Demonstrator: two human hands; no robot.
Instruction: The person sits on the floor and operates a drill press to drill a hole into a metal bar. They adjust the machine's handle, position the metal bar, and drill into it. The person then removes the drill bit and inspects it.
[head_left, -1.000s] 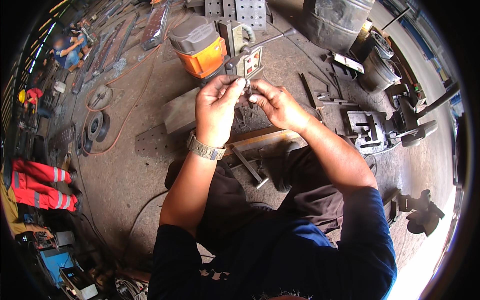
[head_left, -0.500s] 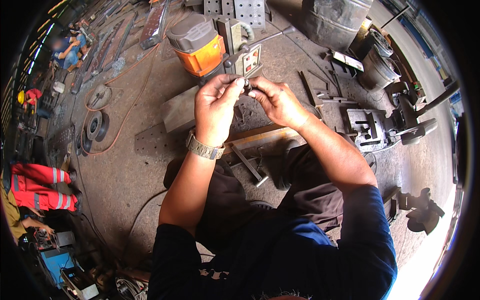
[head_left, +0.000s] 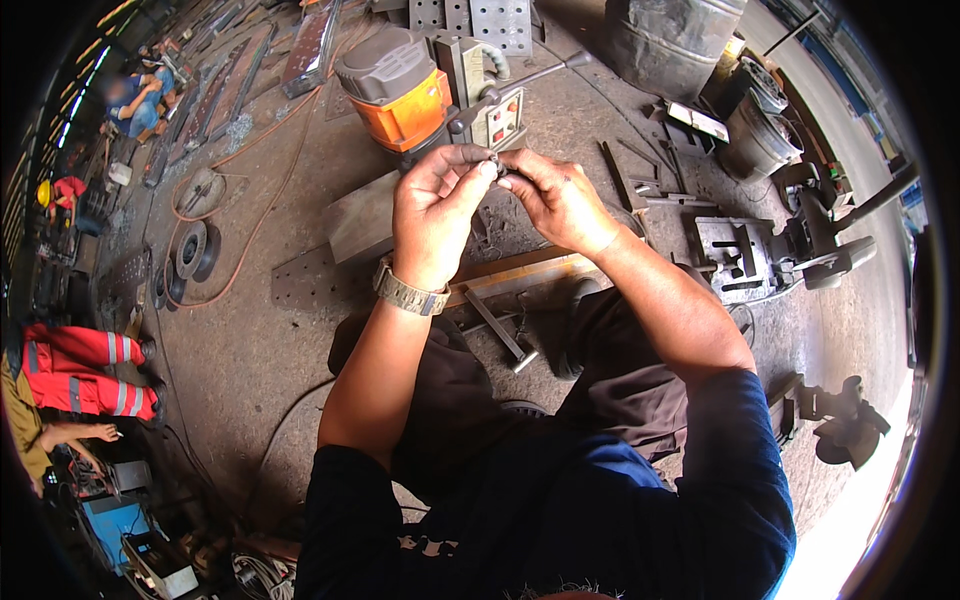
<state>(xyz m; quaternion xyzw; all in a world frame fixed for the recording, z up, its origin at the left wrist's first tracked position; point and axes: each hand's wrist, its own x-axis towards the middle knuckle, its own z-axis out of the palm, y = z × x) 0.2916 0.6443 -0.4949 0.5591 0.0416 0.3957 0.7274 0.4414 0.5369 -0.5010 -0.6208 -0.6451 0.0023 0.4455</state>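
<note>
My left hand [head_left: 433,205], with a metal watch on the wrist, and my right hand [head_left: 557,199] meet fingertip to fingertip over a small dark metal part [head_left: 494,164]. Both hands pinch it; its exact shape is too small to tell. Just behind my hands stands an orange and grey magnetic drill [head_left: 402,85] with a long feed handle [head_left: 530,76]. Under my hands a thick steel plate [head_left: 360,228] lies on the concrete floor, with a long flat steel bar [head_left: 520,275] beside my knees.
A perforated steel plate [head_left: 305,288] lies left of my legs. Wire spools [head_left: 190,250] and an orange cable [head_left: 262,215] lie further left. A grey bucket [head_left: 665,35] and a metal can [head_left: 757,140] stand far right. Another person in red trousers [head_left: 85,365] sits at the left edge.
My hands have stayed together on the small part, with the fingers shifting slightly. The view has tilted a little, so the drill and hands sit slightly higher in the picture.
</note>
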